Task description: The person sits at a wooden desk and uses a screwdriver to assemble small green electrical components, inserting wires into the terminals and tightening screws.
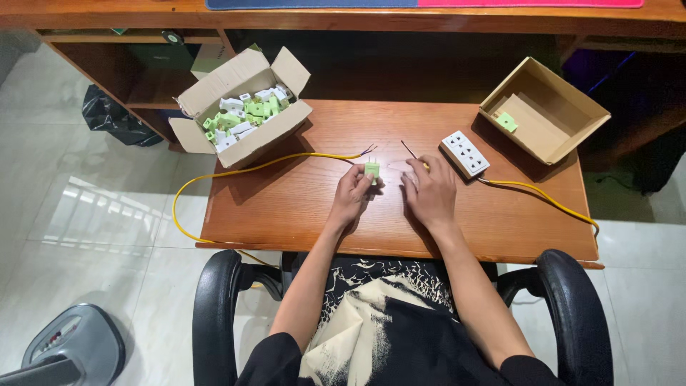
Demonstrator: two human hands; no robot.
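Green plug (371, 169) pinched in left hand (351, 194), right hand (429, 189) seemingly gripping screwdriver (412, 153)

A single head-worn camera looks steeply down from above the seated person, facing forward across a small wooden table (300, 207) toward the desk (429, 18) at the top edge. It sits far enough back to take in the whole tabletop, both forearms, the chair arms (214, 314) and tiled floor (86, 236) on both sides. The left hand (351, 194) and right hand (429, 191) fall near frame centre.
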